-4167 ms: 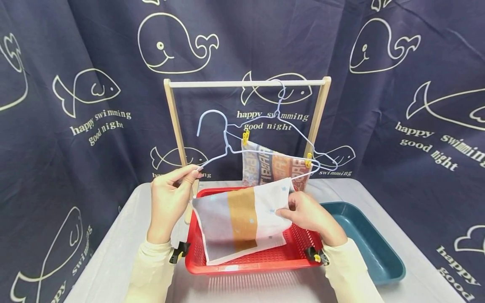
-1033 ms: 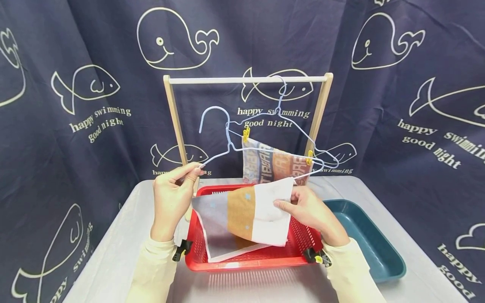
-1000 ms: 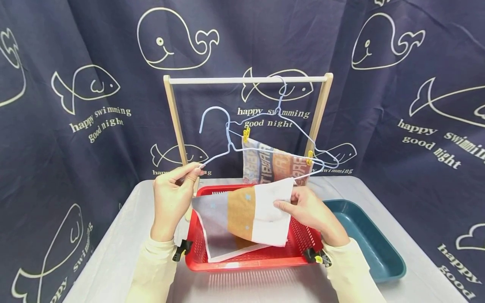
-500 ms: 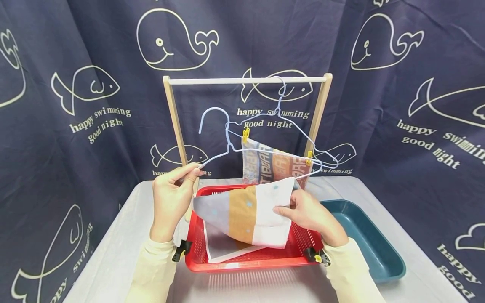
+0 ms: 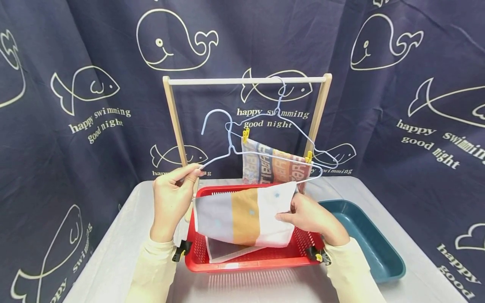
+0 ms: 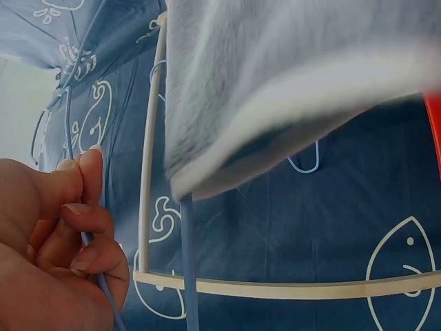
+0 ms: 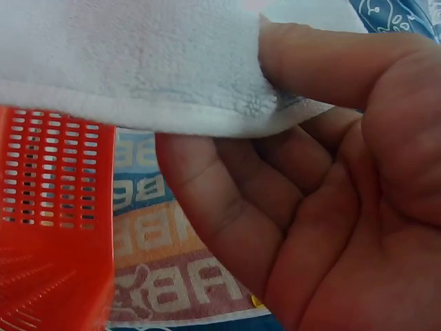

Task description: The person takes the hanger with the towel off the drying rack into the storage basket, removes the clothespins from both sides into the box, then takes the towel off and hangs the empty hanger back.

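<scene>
In the head view my left hand pinches the left shoulder of a light blue wire hanger. The hanger's hook points up, free of the rack. A small towel with grey, ochre and white bands hangs folded over its lower bar. One flap hangs in front, and a darker grey flap shows lower down behind it. My right hand holds the towel's white end, thumb in front and fingers behind. From the right wrist, the thumb presses the white terry cloth, with the other fingers curled under its hem.
A red perforated basket stands beneath the towel. Behind is a wooden rack with a white rail; a second hanger there carries a lettered towel held by yellow clips. A teal tray lies at the right.
The towel's front flap, bunched to the right a second ago, now lies spread out to the left. The hanger has dipped slightly, and my right hand has lowered a little with the cloth.
</scene>
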The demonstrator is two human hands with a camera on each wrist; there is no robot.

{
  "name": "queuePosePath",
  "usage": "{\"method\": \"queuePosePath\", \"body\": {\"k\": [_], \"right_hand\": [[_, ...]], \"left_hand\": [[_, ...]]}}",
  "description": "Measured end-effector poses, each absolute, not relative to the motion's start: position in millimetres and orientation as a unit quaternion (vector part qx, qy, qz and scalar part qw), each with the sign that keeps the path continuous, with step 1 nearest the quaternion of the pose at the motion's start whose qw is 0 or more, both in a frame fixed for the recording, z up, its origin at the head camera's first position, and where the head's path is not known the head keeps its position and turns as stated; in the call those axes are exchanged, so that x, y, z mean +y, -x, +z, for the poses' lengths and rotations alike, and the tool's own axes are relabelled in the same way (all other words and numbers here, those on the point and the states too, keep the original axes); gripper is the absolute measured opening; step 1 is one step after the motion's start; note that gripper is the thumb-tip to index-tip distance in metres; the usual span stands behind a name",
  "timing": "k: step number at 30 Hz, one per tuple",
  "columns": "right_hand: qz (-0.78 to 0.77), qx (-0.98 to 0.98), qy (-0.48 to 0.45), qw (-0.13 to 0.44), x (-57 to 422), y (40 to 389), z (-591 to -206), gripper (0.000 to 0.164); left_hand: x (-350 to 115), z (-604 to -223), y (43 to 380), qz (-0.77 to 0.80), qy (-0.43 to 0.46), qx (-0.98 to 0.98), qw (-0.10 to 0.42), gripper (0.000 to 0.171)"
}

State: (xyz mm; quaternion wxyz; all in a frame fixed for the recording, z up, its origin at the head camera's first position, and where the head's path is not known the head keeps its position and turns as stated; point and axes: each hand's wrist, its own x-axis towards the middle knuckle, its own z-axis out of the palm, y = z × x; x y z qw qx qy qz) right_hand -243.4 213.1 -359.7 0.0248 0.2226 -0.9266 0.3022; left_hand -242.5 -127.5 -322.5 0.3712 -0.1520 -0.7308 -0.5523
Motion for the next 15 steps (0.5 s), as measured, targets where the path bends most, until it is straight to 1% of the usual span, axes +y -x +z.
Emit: {"method": "queuePosePath", "body": {"k": [7, 12, 15], "right_hand": [[0.285, -0.934, -0.213, 0.008, 214.4, 242.9, -359.0, 0.014], [0.289, -0.931, -0.224, -0.001, 215.9, 242.4, -359.1, 0.019], [0.286, -0.932, -0.224, -0.002, 216.9, 241.9, -358.7, 0.018]], "left_hand": [[-127.3, -320.8, 241.2, -0.554, 0.155, -0.729, 0.371, 0.017], [-127.4, -321.2, 241.3, -0.559, 0.157, -0.726, 0.368, 0.017], [-127.0, -321.4, 241.3, -0.556, 0.159, -0.727, 0.37, 0.017]]}}
